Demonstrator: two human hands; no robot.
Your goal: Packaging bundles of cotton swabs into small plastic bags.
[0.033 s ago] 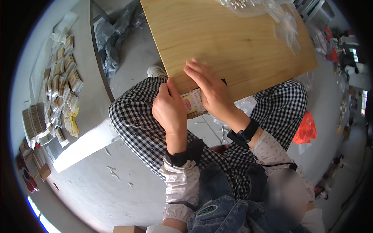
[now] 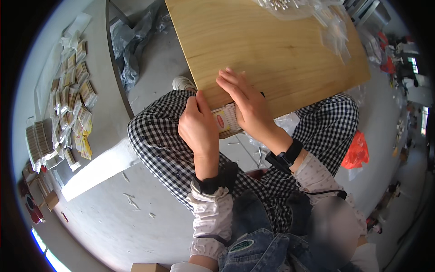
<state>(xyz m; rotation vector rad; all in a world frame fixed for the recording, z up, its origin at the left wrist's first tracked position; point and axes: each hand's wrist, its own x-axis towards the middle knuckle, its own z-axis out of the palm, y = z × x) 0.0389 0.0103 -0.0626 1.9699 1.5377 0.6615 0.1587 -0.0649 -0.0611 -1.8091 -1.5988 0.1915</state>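
A small packet of cotton swabs (image 2: 221, 120), with thin white sticks and a yellow label bearing a red oval, lies between my hands at the wooden board's near edge. My left hand (image 2: 198, 124) is closed on the packet's left end, its thumb and forefinger pointing up. Over the packet's right side lies my right hand (image 2: 249, 104), fingers stretched out together above the board (image 2: 253, 50); its thumb is hidden. A small dark piece (image 2: 263, 94) peeks out beside the right hand's knuckles.
Many filled packets (image 2: 70, 99) lie heaped on a grey table (image 2: 102, 59) to the left. Clear bags with loose swabs (image 2: 283, 5) rest at the board's far side. My checked knees (image 2: 156, 131) are under the board. A red bag (image 2: 355, 152) and scattered sticks (image 2: 131, 201) lie on the floor.
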